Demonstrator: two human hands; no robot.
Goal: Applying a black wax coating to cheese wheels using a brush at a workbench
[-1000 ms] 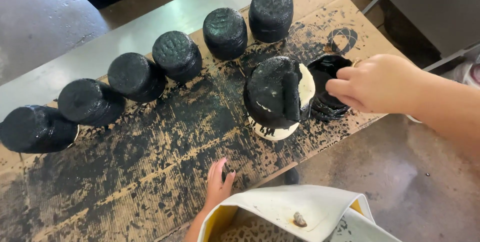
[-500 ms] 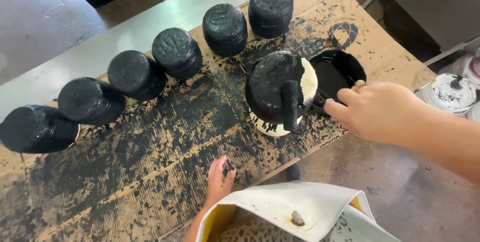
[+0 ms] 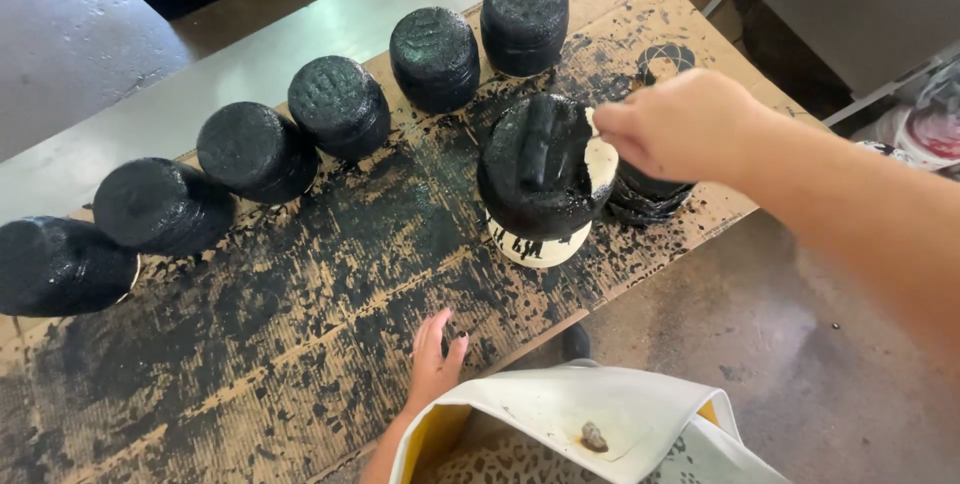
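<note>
Fingers of my right hand (image 3: 685, 124) look pinched shut on something small at the half-painted white pot (image 3: 545, 179); I can't tell what. That pot stands upside down on the spattered cardboard (image 3: 300, 344) over the table (image 3: 250, 54). I judge it light, stiff, slippery with wet black; the bare rim is safest. Left hand (image 3: 435, 364) rests open on the cardboard.

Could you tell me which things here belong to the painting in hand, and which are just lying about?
In use:
- half-painted pot, cream patches showing
- right hand at its upper side
- black paint container beside it
- cardboard sheet, left hand resting on it

Lying about:
- six black pots in a row
- white bag
- paint tins on the floor
</note>
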